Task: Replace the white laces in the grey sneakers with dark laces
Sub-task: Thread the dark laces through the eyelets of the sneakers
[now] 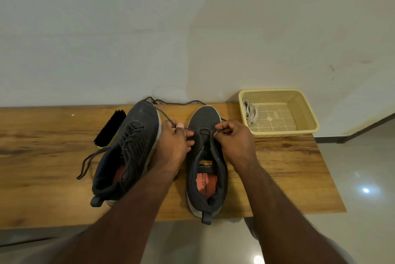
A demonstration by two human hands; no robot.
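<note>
Glossy pale floor tiles (352,167) run under the near edge of the long wooden bench (288,167). On it, my left hand (175,142) and right hand (233,137) each pinch the dark grey lace (204,129) at the lowest eyelets of the right-side grey fabric sneaker (206,163). The left-side grey sneaker (128,152), already dark-laced, hides most of a black-bristled brush (110,128). Farther back, white laces (250,112) lie in a cream perforated plastic basket (303,109) against the plain wall (192,28).
</note>
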